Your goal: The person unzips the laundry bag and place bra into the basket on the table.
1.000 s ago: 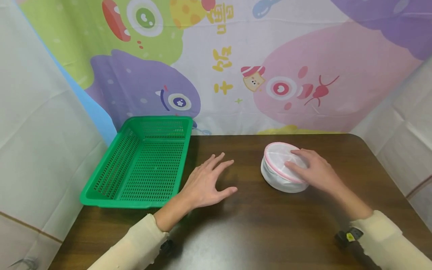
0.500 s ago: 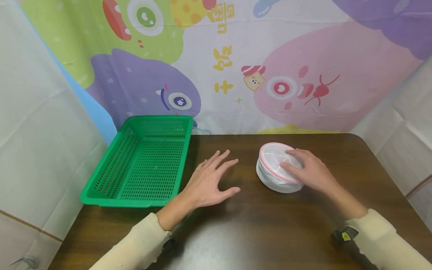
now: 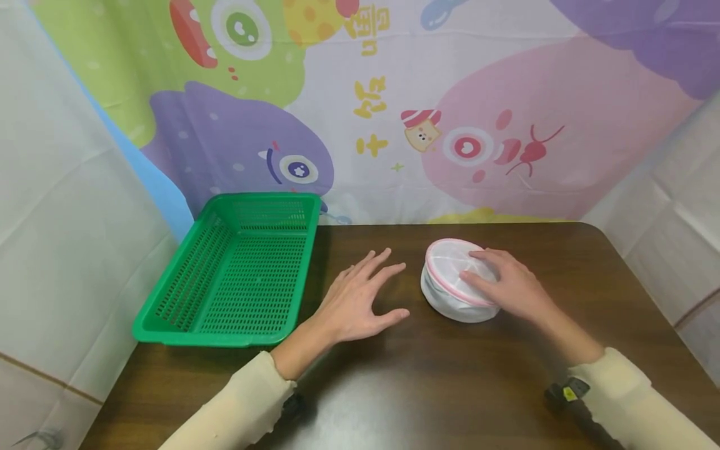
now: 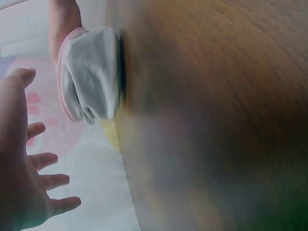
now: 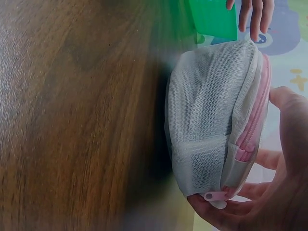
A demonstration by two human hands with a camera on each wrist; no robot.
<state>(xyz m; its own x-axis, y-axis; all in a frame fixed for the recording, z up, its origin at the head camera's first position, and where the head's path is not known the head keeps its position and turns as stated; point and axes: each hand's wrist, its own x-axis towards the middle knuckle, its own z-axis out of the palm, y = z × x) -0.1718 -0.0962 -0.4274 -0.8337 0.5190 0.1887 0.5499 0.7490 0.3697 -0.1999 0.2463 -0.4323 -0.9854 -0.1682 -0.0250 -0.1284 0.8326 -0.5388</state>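
Note:
A round white mesh laundry bag (image 3: 458,269) with a pink zipper around its lid stands on the brown table, right of the middle. My right hand (image 3: 514,284) holds it from the right, thumb and forefinger over the lid. In the right wrist view, the bag (image 5: 207,106) shows its zipper pull, and fingers of my right hand (image 5: 284,178) curve around its lower end. My left hand (image 3: 360,306) hovers left of the bag with spread fingers, touching nothing. The left wrist view shows this left hand (image 4: 24,159) apart from the bag (image 4: 91,74).
A green plastic basket (image 3: 306,275) with slotted walls and nothing in it stands at the table's left side. The brown table (image 3: 427,387) ends at a cartoon-printed cloth (image 3: 388,187) behind. Pale sheets (image 3: 73,206) hang at both sides.
The mesh bag has moved a little to the left across the table together with my right hand. My left hand has shifted slightly right, its fingers still spread.

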